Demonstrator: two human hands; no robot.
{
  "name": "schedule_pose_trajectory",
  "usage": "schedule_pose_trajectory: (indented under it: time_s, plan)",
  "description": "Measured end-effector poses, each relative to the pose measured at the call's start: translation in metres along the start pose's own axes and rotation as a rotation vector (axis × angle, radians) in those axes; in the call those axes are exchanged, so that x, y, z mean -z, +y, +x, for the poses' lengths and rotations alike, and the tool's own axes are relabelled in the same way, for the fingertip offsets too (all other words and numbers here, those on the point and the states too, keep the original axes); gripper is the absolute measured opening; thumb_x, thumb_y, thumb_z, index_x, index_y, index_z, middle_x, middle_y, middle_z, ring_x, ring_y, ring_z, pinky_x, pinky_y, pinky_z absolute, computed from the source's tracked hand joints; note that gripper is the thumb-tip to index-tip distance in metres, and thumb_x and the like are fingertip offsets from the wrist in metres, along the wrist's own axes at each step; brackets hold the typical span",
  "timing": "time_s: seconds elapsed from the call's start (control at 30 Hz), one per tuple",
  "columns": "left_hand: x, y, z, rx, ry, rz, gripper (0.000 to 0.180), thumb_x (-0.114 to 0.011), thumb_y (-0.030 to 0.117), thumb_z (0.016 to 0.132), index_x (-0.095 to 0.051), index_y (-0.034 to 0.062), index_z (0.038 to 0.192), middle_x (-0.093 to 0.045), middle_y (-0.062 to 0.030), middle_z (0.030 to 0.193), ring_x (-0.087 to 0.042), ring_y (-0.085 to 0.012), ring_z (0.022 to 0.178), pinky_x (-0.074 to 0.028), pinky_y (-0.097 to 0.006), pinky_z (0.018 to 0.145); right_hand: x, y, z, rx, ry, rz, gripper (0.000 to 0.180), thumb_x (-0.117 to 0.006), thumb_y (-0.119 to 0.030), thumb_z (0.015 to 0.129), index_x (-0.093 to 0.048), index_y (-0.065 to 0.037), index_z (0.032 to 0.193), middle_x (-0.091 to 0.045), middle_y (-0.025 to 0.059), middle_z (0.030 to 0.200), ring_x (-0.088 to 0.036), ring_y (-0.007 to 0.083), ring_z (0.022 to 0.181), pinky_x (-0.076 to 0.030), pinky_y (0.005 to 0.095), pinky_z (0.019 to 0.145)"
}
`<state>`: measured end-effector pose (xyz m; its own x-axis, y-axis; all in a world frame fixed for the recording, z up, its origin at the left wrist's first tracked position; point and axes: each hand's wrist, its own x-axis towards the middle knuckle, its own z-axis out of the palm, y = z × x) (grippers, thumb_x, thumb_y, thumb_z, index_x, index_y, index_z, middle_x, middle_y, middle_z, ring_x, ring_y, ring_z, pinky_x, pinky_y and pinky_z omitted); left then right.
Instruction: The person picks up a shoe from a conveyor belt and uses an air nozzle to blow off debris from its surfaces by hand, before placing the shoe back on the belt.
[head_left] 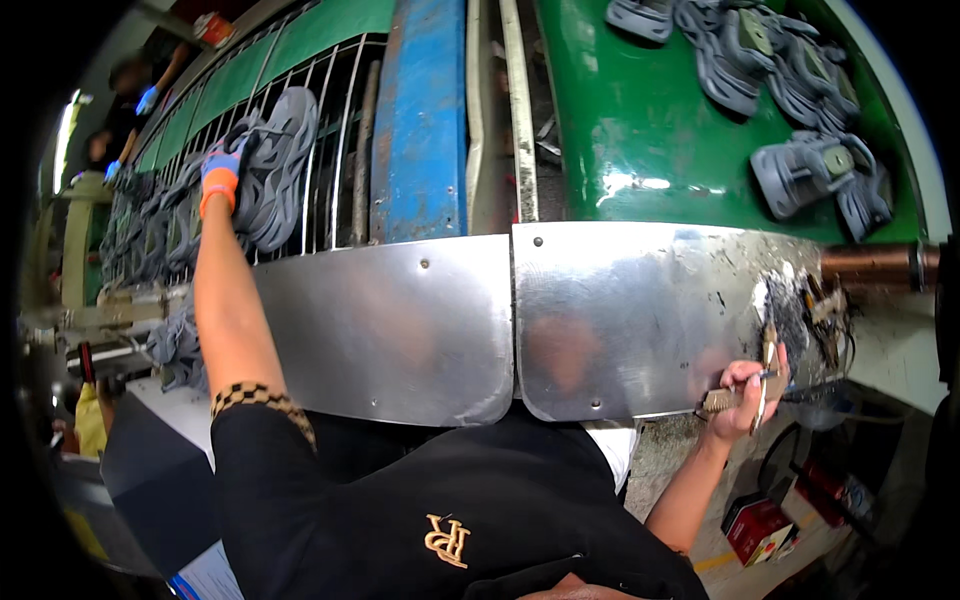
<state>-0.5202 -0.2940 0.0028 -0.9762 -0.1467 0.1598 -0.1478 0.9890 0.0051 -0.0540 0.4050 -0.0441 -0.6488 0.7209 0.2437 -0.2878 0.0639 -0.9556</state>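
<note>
My left hand [226,168], in a blue and purple glove with an orange cuff, reaches far to the left onto a wire rack. Its fingers close over a grey sneaker [243,135], and another grey sneaker [285,165] lies right beside it. Low on the right, my bare right hand [745,397] is wrapped round a tan metal tool with a slim pointed nozzle [769,350], much like a small spray gun. That tool's tip points away from me, over the right end of a steel plate. Part of its body is hidden by my fingers.
Two steel plates [400,340] form the ledge before me. Beyond them stand the wire rack [335,130], a blue beam [420,120] and a green belt [640,130] bearing several grey sneakers [800,172]. Dark residue [787,305] cakes the right plate's end, near a copper-coloured roller [870,266].
</note>
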Motion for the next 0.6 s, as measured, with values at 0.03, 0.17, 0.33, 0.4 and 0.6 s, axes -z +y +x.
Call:
schedule_pose_trajectory:
  time_s: [0.03,0.17,0.33,0.4,0.6]
  plan:
    - [0.003,-0.053,0.013,0.056,0.079,0.165,0.067,-0.053,0.06,0.082,-0.064,0.0024,0.115,-0.062,-0.0265,0.11,-0.06,-0.0372,0.107,-0.046,-0.042,0.093,0.002,0.005,0.002,-0.016,-0.035,0.023,0.062,-0.054,-0.014,0.083,-0.031,0.01,0.136,-0.052,0.0072,0.069,-0.049,0.0142,0.058,-0.044,0.027,0.052]
    - [-0.03,-0.013,-0.039,-0.448,0.444,0.359,0.043,-0.053,0.037,0.087,-0.061,0.0074,0.118,-0.063,-0.0209,0.112,-0.059,-0.0361,0.106,-0.045,-0.042,0.092,-0.006,-0.01,0.002,-0.025,0.024,0.023,0.059,-0.055,-0.014,0.085,-0.035,0.007,0.136,-0.053,0.0065,0.07,-0.049,0.0128,0.058,-0.044,0.0262,0.053]
    - [0.045,0.164,-0.233,-0.756,0.027,-0.585,0.028,-0.076,0.014,0.07,-0.069,0.0059,0.096,-0.067,-0.0111,0.09,-0.062,-0.0291,0.086,-0.049,-0.036,0.078,-0.009,-0.012,0.004,-0.054,0.014,0.031,0.057,-0.055,-0.014,0.085,-0.036,0.008,0.134,-0.054,0.0068,0.071,-0.051,0.0131,0.059,-0.045,0.0267,0.055]
    - [0.056,0.192,-0.275,-0.829,-0.064,-0.582,0.029,-0.078,0.012,0.066,-0.069,0.0048,0.093,-0.066,-0.0106,0.087,-0.061,-0.0297,0.082,-0.048,-0.036,0.075,-0.007,-0.014,0.003,-0.059,-0.005,0.064,0.054,-0.051,-0.008,0.082,-0.038,0.009,0.132,-0.054,0.0063,0.073,-0.052,0.0128,0.061,-0.045,0.0271,0.055]
    - [0.135,0.237,-0.343,-1.072,-0.35,-0.52,0.061,-0.084,0.03,0.06,-0.063,0.0049,0.112,-0.062,-0.0128,0.103,-0.059,-0.0307,0.093,-0.048,-0.038,0.082,-0.002,-0.014,-0.006,-0.06,-0.058,0.164,0.055,-0.051,-0.009,0.082,-0.038,0.009,0.132,-0.054,0.0064,0.074,-0.053,0.0133,0.064,-0.047,0.0279,0.058]
